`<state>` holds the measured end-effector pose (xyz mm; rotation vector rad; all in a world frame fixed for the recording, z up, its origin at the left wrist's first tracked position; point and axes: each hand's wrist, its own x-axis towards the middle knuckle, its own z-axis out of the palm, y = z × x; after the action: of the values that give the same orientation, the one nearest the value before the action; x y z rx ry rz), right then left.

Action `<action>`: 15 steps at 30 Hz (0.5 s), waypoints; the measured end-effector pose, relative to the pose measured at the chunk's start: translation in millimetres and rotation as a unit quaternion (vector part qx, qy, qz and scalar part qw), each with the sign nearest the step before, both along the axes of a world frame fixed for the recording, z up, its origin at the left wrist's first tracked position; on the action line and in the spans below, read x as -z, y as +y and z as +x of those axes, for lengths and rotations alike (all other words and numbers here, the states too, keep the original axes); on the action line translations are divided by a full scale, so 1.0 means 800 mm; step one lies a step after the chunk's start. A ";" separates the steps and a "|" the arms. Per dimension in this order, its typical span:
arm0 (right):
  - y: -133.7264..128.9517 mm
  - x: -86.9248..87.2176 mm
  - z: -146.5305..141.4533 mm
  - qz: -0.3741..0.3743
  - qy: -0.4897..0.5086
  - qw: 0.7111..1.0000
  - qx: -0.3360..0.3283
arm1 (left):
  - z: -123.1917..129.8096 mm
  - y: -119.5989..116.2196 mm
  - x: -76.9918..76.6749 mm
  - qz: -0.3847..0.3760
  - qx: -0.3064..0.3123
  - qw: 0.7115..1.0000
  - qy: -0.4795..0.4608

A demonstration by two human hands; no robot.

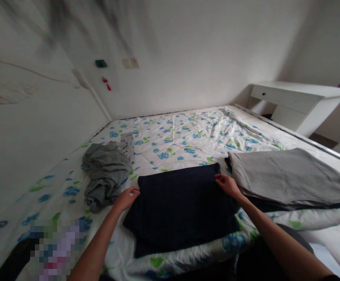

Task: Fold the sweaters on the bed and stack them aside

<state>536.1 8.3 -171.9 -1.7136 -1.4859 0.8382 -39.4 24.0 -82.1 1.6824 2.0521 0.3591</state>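
Note:
A dark navy garment [181, 207], folded into a rough rectangle, lies on the flowered bedsheet in front of me. My left hand [128, 198] is at its upper left edge, thumb and fingers curled together at the cloth. At the upper right side of the garment, my right hand [227, 185] has its fingertips pinched on the cloth edge. To the left rests a crumpled grey garment [108, 169]. On the right lies a folded grey ribbed garment [287, 177] on top of darker cloth.
The flowered sheet [170, 140] covers the bed, which meets a white wall at the back and left. A white desk [293, 99] stands beyond the bed's right edge. Wall sockets [130, 63] and a red tassel [108, 85] are on the wall.

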 end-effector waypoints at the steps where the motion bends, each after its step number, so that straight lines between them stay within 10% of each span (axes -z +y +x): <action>1: 0.014 0.000 0.010 0.014 -0.023 0.999 0.020 | -0.003 0.008 0.003 0.006 -0.006 1.000 -0.008; 15: 0.077 0.039 0.055 -0.051 0.029 0.998 0.025 | 0.008 0.031 0.019 -0.068 -0.126 0.969 -0.201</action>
<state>580.4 69.6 -202.7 -1.7797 -1.3769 0.9432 -33.0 49.1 -97.6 1.1565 1.9311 0.5755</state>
